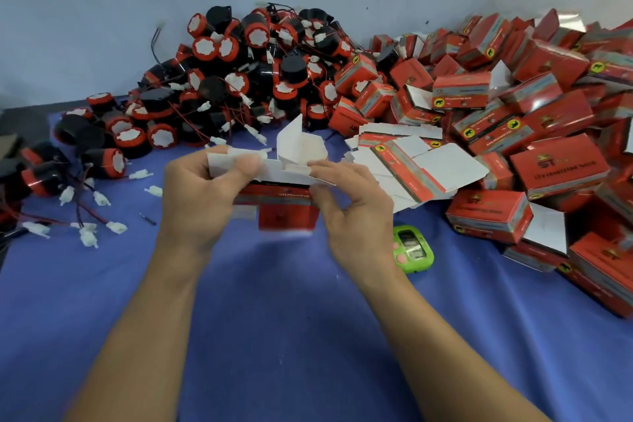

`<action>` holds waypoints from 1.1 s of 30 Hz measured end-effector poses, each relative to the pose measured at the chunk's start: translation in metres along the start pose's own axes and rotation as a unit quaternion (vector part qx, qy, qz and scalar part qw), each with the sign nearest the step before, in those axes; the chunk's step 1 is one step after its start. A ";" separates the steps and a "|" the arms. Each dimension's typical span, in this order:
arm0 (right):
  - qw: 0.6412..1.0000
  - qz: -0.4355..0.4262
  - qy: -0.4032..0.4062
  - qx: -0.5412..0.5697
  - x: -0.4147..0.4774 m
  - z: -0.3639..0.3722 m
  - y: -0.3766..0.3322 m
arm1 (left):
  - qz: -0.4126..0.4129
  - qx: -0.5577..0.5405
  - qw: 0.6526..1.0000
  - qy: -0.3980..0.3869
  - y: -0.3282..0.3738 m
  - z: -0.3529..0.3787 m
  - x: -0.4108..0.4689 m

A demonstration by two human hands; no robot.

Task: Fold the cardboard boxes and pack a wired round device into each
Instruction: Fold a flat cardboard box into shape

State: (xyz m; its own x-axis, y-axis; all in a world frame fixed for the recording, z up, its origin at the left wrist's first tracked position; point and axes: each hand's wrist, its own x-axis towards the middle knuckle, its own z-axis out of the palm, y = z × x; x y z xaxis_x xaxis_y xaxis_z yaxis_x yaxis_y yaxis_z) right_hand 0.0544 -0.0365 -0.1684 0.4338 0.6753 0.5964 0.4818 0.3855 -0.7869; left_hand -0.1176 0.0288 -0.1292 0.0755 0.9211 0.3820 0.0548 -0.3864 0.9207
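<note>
A half-folded red cardboard box [284,205] with white flaps sticking up hangs above the blue table between my hands. My left hand [202,195] pinches its left white flap between thumb and fingers. My right hand [352,202] holds the right side, thumb on the red face and fingers on a flap. A big heap of round black-and-red wired devices [239,72] with white plugs lies behind. A stack of flat unfolded boxes [404,161] lies just right of my hands.
A large pile of folded red boxes [534,134] fills the right side. A green timer [412,248] lies by my right wrist. Loose devices and white plugs [89,226] spread at the left on the blue cloth [274,319]. A pale wall stands behind.
</note>
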 end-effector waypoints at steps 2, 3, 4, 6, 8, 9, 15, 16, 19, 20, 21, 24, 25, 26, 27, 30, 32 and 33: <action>0.999 -0.001 0.035 -0.016 -0.004 0.000 -0.004 | 0.016 0.011 0.999 -0.026 0.006 -0.001 0.003; 0.998 0.010 0.053 -0.019 -0.005 0.000 -0.005 | 0.020 0.012 0.999 -0.031 0.009 -0.001 0.003; 0.997 0.011 0.068 -0.024 -0.006 -0.001 -0.006 | 0.021 0.011 0.999 -0.028 0.011 -0.001 0.003; 0.997 -0.002 0.068 -0.047 -0.008 -0.002 -0.006 | 0.011 0.029 0.999 -0.010 0.012 -0.002 0.001; 0.995 -0.020 0.039 -0.084 -0.010 -0.003 -0.005 | 0.011 0.091 0.996 -0.001 0.012 -0.002 -0.001; 0.993 -0.029 0.027 -0.107 -0.011 -0.004 -0.005 | 0.020 0.127 0.992 -0.006 0.013 -0.002 -0.003; 0.995 -0.043 -0.037 -0.087 -0.016 -0.006 -0.008 | 0.048 0.270 0.953 -0.129 0.024 -0.007 -0.008; 0.995 -0.028 -0.057 -0.072 -0.018 -0.006 -0.010 | 0.039 0.276 0.950 -0.140 0.024 -0.006 -0.009; 0.992 0.032 -0.121 -0.010 -0.014 -0.011 -0.013 | 0.033 0.269 0.954 -0.130 0.025 -0.005 -0.009; 0.988 0.042 -0.150 0.000 -0.012 -0.013 -0.014 | 0.034 0.259 0.959 -0.113 0.023 -0.005 -0.008; 0.982 0.041 -0.186 -0.001 -0.009 -0.015 -0.014 | 0.033 0.248 0.964 -0.093 0.021 -0.005 -0.007; 0.955 0.009 -0.295 -0.040 -0.010 -0.015 -0.019 | 0.022 0.214 0.975 -0.054 0.012 0.001 -0.007; 0.950 0.001 -0.310 -0.050 -0.012 -0.013 -0.019 | 0.021 0.205 0.977 -0.049 0.010 0.004 -0.008; 0.949 -0.005 -0.308 -0.060 -0.013 -0.011 -0.018 | 0.021 0.193 0.980 -0.045 0.008 0.007 -0.008; 0.952 -0.007 -0.299 -0.067 -0.013 -0.010 -0.016 | 0.020 0.179 0.983 -0.041 0.007 0.011 -0.008; 0.962 0.035 -0.265 -0.061 -0.014 -0.006 -0.008 | -0.012 0.127 0.991 -0.043 0.002 0.019 -0.010; 0.968 0.058 -0.236 -0.062 -0.020 -0.001 -0.004 | -0.053 0.060 0.996 -0.043 -0.005 0.023 -0.011; 0.971 0.067 -0.216 -0.072 -0.023 0.002 -0.003 | -0.068 0.022 0.997 -0.036 -0.009 0.023 -0.011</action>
State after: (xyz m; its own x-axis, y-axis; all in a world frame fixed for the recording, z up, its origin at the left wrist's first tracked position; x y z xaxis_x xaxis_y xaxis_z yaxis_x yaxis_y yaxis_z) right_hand 0.0413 -0.0517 -0.1796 0.1543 0.9263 0.3439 0.5580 0.2055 -0.8040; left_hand -0.0960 0.0211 -0.1430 0.1355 0.9596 0.2465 0.1120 -0.2621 0.9585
